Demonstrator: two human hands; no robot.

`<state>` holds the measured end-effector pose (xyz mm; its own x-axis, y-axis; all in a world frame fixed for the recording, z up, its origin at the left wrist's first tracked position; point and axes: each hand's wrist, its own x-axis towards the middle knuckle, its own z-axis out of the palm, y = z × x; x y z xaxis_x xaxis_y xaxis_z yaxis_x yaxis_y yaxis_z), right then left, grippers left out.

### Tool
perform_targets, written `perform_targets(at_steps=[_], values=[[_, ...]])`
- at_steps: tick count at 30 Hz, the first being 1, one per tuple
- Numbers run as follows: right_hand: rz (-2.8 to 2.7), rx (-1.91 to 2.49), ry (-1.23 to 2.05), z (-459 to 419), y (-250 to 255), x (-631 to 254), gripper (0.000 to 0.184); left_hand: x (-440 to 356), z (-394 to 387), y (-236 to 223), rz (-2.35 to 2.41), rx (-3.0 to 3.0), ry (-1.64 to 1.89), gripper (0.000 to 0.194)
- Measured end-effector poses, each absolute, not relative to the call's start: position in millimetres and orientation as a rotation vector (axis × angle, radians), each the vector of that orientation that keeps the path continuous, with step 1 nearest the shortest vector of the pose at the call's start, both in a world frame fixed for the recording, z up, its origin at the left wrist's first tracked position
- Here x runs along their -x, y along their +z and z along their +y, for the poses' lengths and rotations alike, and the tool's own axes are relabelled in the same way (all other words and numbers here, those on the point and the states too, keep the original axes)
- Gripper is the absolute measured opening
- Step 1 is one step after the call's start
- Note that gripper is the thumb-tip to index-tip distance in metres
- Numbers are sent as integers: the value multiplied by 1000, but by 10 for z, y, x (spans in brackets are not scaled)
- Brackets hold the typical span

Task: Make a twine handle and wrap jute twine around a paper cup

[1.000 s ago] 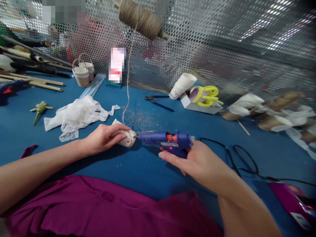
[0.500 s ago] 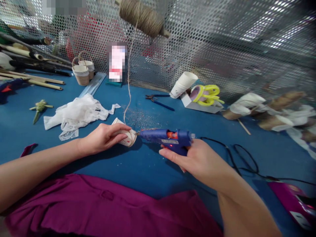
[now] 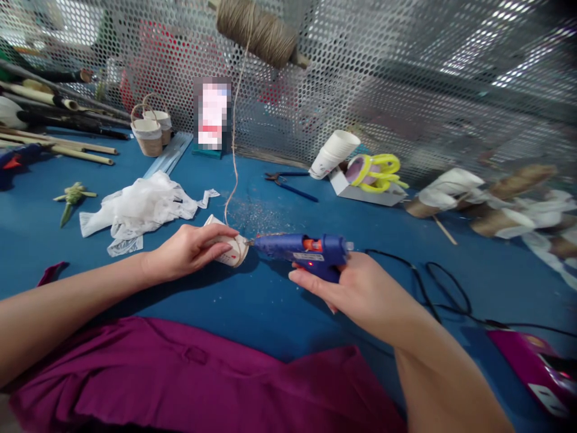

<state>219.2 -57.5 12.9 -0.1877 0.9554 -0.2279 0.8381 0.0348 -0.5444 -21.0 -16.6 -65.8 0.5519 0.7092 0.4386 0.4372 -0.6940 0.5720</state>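
Observation:
My left hand (image 3: pixel 192 252) is closed around a small white paper cup (image 3: pixel 237 255) that lies tilted on its side above the blue table. Twine (image 3: pixel 234 162) runs down from a spool (image 3: pixel 256 33) to the cup, under my left fingers. In my right hand (image 3: pixel 356 282) is a blue hot glue gun (image 3: pixel 302 248) with a lit red light. Its nozzle tip points left and meets the cup's base edge. Whether glue is coming out is too small to tell.
White lace (image 3: pixel 144 207) lies crumpled at the left, near two twine-wrapped cups with handles (image 3: pixel 149 138). Blue-handled pliers (image 3: pixel 293 186), stacked paper cups (image 3: pixel 333 155) and a box with yellow tubing (image 3: pixel 374 174) stand at the back. A black cord (image 3: pixel 419 279) trails right.
Almost nothing differs. The glue gun and my right hand have shifted very slightly left, while the cup stays in my left hand.

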Motion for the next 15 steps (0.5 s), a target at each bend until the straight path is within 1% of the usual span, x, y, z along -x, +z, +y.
perform_targets(at_steps=[10,15], values=[[-2132,1813,936,-618,160,-2177,25,218,-149,-668,1006,-2359,893,30],[-2110,1854,910,-603,153,-2181,32,220,-157,-657,1004,-2341,875,29]])
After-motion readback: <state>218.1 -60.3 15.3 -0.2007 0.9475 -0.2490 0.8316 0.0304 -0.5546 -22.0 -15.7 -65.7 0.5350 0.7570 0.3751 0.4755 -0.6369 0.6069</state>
